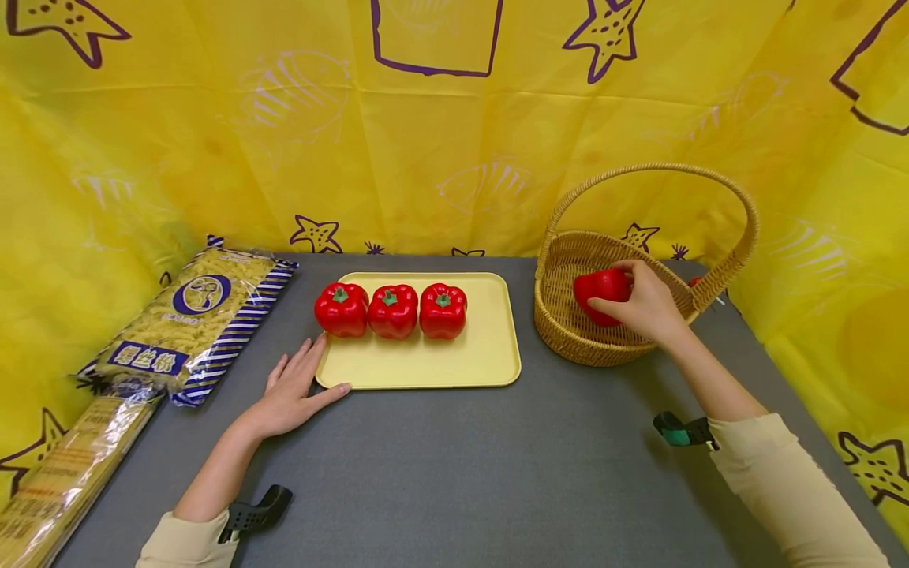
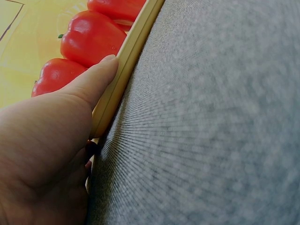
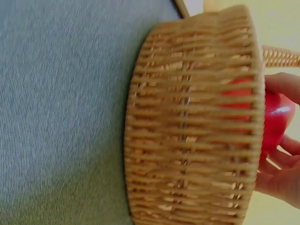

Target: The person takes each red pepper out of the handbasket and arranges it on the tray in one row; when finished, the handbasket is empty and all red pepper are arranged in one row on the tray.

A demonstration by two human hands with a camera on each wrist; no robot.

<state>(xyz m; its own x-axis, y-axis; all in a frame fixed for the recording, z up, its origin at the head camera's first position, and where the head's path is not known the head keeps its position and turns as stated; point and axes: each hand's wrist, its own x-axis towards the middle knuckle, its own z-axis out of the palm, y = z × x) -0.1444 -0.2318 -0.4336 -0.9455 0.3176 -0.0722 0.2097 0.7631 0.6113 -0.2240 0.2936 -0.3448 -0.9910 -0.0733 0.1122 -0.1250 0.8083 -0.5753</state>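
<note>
In the head view three red bell peppers with green stems, the middle one [image 1: 393, 312] among them, stand in a row on a pale yellow tray [image 1: 419, 371]. The left hand [image 1: 294, 390] rests at the tray's near left corner, fingers straight along its side; in the left wrist view its thumb [image 2: 96, 79] lies on the rim. To the right, the right hand [image 1: 642, 300] grips another red bell pepper [image 1: 600, 293] inside a wicker basket [image 1: 582, 347]. The right wrist view shows this pepper partly behind the basket's woven wall [image 3: 197, 117].
A bag of spiral pasta [image 1: 192, 308] lies at the left, with a long pack of noodles [image 1: 78, 465] in front of it. The basket's tall handle [image 1: 656, 167] arches over its opening. A small red thing [image 1: 694, 281] shows behind the basket. Yellow cloth hangs around the grey table [image 1: 454, 473].
</note>
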